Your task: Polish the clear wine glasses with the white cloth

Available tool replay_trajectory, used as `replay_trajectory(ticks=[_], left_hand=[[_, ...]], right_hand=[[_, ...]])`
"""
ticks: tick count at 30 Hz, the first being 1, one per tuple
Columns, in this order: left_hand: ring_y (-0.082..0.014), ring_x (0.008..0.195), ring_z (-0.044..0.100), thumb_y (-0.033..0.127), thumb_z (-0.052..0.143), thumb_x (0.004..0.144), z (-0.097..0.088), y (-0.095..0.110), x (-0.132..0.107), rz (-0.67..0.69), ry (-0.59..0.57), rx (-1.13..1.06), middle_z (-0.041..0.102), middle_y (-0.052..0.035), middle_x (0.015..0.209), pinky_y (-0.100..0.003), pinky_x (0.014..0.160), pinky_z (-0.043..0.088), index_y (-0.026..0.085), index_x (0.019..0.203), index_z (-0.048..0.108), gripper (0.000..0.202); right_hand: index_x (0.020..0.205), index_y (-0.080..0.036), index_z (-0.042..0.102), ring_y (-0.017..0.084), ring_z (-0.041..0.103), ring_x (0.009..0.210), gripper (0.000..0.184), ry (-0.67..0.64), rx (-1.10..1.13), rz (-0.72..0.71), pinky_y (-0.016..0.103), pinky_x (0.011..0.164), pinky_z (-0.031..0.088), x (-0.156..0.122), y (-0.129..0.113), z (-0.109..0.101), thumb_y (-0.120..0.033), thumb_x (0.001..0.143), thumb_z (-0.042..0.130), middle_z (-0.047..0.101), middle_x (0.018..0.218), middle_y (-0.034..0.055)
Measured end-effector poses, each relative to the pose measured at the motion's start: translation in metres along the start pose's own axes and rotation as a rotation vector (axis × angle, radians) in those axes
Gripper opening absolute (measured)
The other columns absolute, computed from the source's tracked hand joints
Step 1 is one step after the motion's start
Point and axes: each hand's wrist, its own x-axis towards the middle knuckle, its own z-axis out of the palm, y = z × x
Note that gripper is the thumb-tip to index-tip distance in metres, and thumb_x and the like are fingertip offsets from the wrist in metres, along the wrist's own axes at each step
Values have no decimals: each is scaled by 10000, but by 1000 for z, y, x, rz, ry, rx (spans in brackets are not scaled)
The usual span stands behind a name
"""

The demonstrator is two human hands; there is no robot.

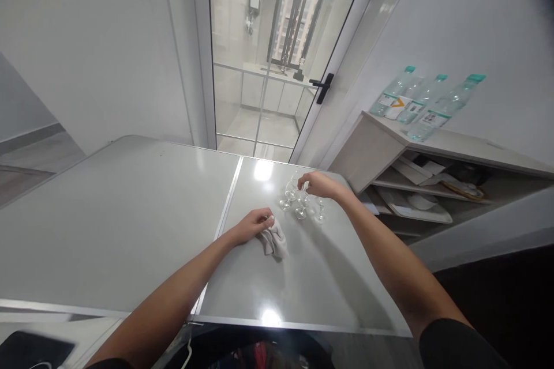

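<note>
My left hand [255, 223] is closed on a white cloth [274, 240], which hangs crumpled from the fingers down to the grey table. To its right, several clear stemmed glasses [300, 213] stand close together on the table. Over this group is my right hand [318, 183], its fingers curled and pinched at the top of one of the glasses. The hand partly covers the glasses behind it, and the exact spot where the fingers touch is too small to make out.
The grey table [173, 230] has a metal seam [229, 199] across it. At the right, a shelf unit [367, 150] carries several plastic bottles [433, 115] on top and trays and papers inside. Beyond the table's far edge is a glass door [242, 92] with a black handle [322, 87].
</note>
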Motion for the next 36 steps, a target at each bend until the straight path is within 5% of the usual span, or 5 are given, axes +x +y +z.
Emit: replay_trajectory(ticks=[6, 20, 30, 36], left_hand=[[-145, 738, 465, 590, 611, 918, 1, 6, -3, -13, -150, -44, 507, -9, 808, -273, 703, 413, 157, 819, 604, 444], [-145, 732, 457, 600, 641, 889, 2, 3, -2, -32, -178, -72, 508, -4, 789, -281, 708, 382, 157, 826, 606, 449], [-123, 668, 426, 603, 650, 884, 2, -2, -4, -85, -153, -63, 470, 22, 717, -263, 643, 369, 158, 795, 604, 457], [-240, 851, 622, 603, 709, 822, 5, -7, -1, -90, -117, -94, 693, -70, 833, -348, 780, 506, 151, 920, 723, 463]], right_hand=[[964, -257, 759, 211, 658, 871, 428, 9, -58, -26, 273, 733, 470, 9, -7, 0, 20, 695, 572, 748, 997, 45], [957, -235, 786, 214, 666, 879, 472, -15, -64, -172, 287, 788, 477, 43, -46, -18, 74, 675, 569, 743, 1089, 65], [1002, -220, 774, 222, 630, 1017, 470, 28, -64, -489, 286, 804, 467, 110, -193, -43, 105, 725, 577, 703, 1123, 75], [1031, -185, 760, 212, 638, 978, 445, -61, -47, -647, 269, 716, 462, 146, -284, -37, 110, 738, 602, 707, 1186, 100]])
